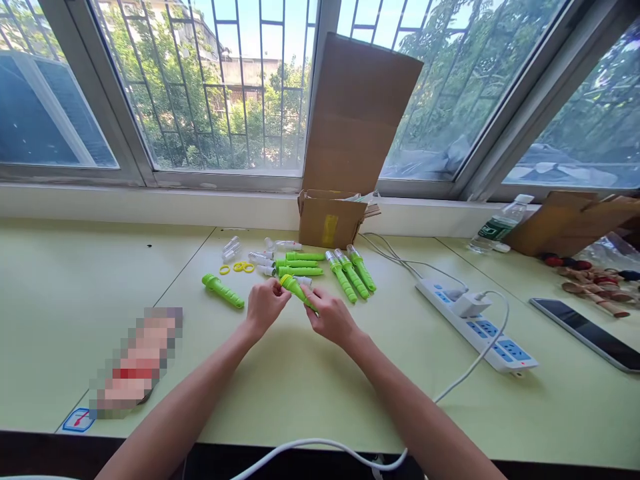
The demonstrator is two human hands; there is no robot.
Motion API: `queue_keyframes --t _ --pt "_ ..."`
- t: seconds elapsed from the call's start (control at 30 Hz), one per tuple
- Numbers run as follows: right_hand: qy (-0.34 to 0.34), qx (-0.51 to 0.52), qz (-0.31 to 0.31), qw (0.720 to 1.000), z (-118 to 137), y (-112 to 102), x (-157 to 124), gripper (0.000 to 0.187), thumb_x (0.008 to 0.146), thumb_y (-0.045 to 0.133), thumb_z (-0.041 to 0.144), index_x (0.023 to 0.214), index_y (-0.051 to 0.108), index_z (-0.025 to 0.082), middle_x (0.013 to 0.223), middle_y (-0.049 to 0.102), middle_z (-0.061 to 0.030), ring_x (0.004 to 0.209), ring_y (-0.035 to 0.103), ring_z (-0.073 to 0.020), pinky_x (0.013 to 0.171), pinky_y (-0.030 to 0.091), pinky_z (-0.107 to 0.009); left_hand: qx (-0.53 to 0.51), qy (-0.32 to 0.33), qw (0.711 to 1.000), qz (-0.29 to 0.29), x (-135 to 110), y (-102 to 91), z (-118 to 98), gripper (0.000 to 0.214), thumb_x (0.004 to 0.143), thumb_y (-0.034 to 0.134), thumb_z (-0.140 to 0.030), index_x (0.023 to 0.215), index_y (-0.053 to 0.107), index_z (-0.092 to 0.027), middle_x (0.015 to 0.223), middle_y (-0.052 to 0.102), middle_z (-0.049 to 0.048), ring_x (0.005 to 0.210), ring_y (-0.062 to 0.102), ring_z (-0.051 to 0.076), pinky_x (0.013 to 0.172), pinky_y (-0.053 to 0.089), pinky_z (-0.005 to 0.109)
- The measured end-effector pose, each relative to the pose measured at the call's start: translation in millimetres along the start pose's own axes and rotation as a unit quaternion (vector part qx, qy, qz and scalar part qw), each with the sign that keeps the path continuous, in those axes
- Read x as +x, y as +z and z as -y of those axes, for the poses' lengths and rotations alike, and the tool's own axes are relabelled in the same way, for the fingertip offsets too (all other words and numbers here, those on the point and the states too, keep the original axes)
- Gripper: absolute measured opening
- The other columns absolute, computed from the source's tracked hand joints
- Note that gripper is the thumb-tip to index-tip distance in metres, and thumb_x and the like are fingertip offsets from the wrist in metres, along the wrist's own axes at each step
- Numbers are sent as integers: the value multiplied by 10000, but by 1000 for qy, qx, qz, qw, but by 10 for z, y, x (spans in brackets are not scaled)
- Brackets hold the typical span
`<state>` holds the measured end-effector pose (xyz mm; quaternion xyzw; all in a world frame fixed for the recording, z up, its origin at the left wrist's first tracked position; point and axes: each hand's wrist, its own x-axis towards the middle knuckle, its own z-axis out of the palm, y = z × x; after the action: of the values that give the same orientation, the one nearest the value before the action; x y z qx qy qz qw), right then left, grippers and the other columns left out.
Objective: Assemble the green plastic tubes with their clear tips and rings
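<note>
My right hand (331, 317) is closed around the handle of a green plastic toy stick (296, 289) with a yellow ring at its top end. My left hand (263, 305) pinches that yellow-ringed end with its fingertips. Just behind the hands lie several more green sticks (301, 267), three finished ones with clear tips (351, 273), loose yellow rings (240, 268) and clear plastic caps (231, 249). One green handle (223, 291) lies alone to the left.
An open cardboard box (331, 220) stands by the window sill. A white power strip (477, 325) with a plugged charger and cable lies to the right, then a phone (587, 332), a water bottle (497, 230) and wooden toys (595, 280). A blurred patch (136, 363) covers something at the left.
</note>
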<state>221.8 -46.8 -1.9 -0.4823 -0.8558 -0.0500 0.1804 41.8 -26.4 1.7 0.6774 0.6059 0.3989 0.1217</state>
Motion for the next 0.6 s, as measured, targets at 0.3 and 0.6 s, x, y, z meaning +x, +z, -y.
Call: queue_keyframes --t 0.3,0.6 --pt "67 25 -4 997 102 -8 29 525 875 405 227 1397 380 179 1004 638 -95 776 602 -187 688 448 -270 -17 144 989 -15 33 -39 61 113 684 534 -186 574 509 -178 501 557 -34 449 451 66 514 352 189" --pt "190 -7 -49 981 -306 -81 32 502 871 434 272 1370 424 216 1024 668 -74 874 610 -216 735 455 -295 0 244 970 11 -105 -12 -72 127 821 467 -208 797 590 -192 619 637 -33 488 523 63 554 383 183"
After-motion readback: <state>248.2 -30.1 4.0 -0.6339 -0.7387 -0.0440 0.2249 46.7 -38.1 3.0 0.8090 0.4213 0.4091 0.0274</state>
